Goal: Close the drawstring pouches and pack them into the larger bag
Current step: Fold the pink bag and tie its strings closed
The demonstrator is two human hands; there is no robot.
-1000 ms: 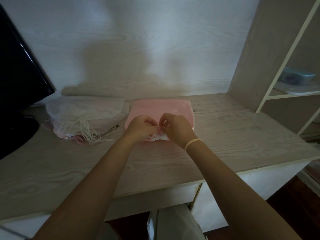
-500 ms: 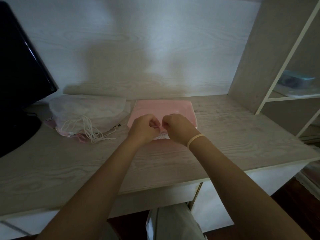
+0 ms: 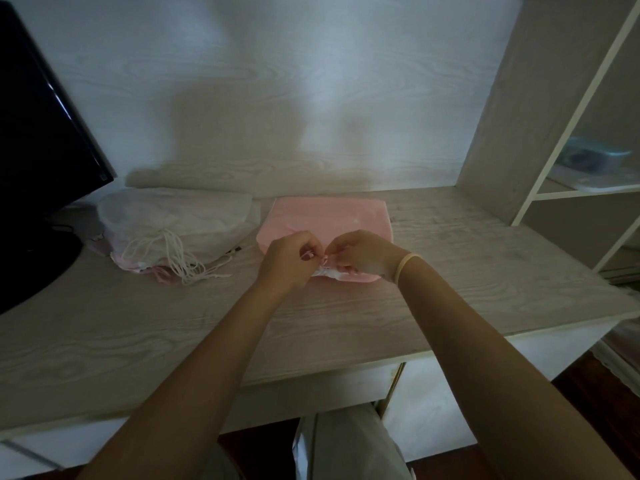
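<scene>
Pinching the pink pouch (image 3: 332, 216) mouth, both hands stay together, barely shifted.

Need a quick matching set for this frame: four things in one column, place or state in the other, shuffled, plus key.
Things:
1. pink pouch
2. white mesh bag
3. monitor
4. blue box

Places or states:
A. on the shelf at right
B. dark, at the desk's left edge
C. flat on the desk, its near end pinched by both hands
D. left of the pouch, white cords trailing from it

Pairs: 1-C, 2-D, 3-B, 4-A
</scene>
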